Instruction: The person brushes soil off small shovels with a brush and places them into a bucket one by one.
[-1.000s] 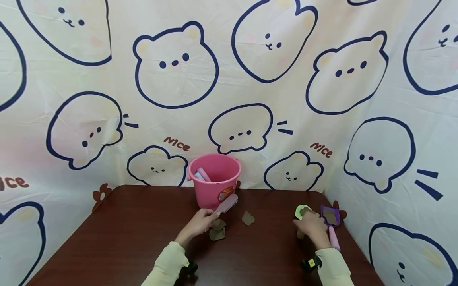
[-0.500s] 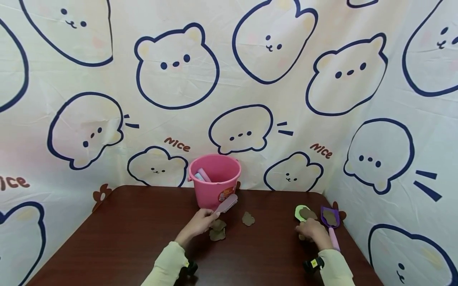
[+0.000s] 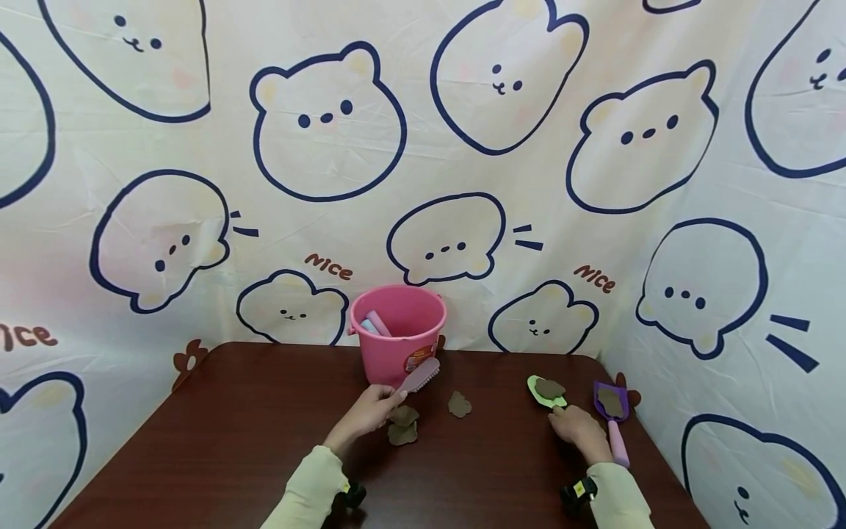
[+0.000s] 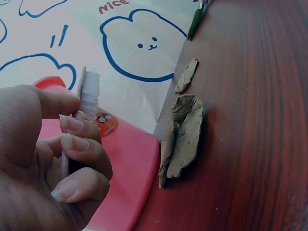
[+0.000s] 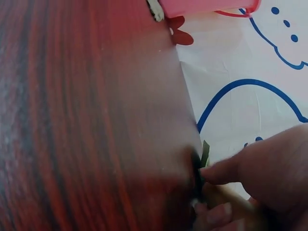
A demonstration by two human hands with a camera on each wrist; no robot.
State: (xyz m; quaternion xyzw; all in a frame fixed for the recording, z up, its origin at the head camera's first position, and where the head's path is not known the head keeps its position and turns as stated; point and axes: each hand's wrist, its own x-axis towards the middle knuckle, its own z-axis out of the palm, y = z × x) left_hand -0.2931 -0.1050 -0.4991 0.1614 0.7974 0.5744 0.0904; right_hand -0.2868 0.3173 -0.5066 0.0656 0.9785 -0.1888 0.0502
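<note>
My left hand [image 3: 370, 413] grips the handle of a pale purple brush [image 3: 419, 375], its white bristles [image 4: 90, 91] clear in the left wrist view. Two lumps of brown clay [image 3: 402, 426] lie on the table beside that hand. Over on the right, my right hand [image 3: 579, 430] pinches the handle end of a green toy shovel [image 3: 547, 401], whose handle is mostly hidden by the hand. A flat piece of clay [image 3: 549, 389] rests on its blade. Fingers [image 5: 221, 171] in the right wrist view are curled, with a green sliver of the shovel past them.
A pink bucket [image 3: 370, 360] with pale sticks inside stands at the back, just beyond the brush. One clay piece [image 3: 459, 405] lies to its right. A purple shovel [image 3: 617, 441] bearing clay lies near the table's right edge. Patterned cloth [image 3: 456, 169] hangs behind the brown table [image 3: 251, 441].
My right hand has drawn back from over the clay to the green shovel's handle. The shovel's blade, with clay on it, has moved left. My left hand and the brush stay put.
</note>
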